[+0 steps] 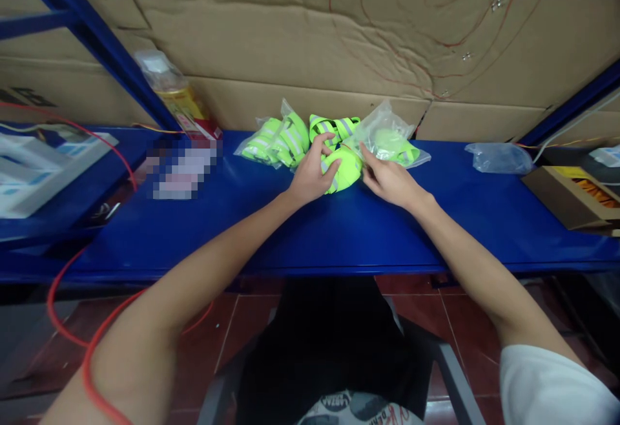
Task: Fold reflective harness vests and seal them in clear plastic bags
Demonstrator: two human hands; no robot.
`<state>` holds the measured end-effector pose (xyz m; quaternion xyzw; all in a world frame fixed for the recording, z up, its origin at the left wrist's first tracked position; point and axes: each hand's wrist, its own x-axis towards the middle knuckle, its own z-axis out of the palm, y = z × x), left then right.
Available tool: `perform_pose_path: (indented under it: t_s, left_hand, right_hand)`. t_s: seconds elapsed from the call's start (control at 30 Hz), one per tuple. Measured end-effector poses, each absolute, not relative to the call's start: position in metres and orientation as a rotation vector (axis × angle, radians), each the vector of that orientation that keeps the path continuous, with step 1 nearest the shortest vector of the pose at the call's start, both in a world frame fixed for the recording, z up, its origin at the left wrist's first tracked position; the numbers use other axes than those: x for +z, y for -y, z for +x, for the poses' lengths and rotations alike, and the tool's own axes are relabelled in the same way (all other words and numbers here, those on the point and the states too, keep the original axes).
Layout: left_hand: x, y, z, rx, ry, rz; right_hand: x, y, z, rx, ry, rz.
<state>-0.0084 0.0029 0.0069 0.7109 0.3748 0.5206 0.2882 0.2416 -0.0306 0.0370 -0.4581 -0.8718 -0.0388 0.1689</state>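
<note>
My left hand clasps the reflective strap bundle, likely light, limp, best edge-held; whether my right hand pinches, I can't tell.

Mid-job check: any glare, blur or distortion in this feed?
Head view: soft overall, fine detail on the yellow-green band lost; head view: pale glints on the clear bag beside it; head view: wide-angle stretch toward the edges; head view: pixelated patch at left hides detail.
</note>
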Motion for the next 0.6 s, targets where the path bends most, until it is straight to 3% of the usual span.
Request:
perform_pose_path:
  t_s: [0.2,0.43,0.6]
  left_hand:
    - [0.001,-0.004,-0.006,1.388,-1.06,2.032]
    - [-0.003,-0.017,-0.013,1.396,-1.124,2.003]
    - [-0.001,-0.018,-0.015,1.521,-1.006,2.112]
  right_hand:
    - [0.028,0.036,0.227,-0.061,2.434,-1.233]
    - [0.024,0.036,0.221,0.555,1.97,-1.072]
    - [0.034,0.029,0.229,0.727,1.58,-1.308]
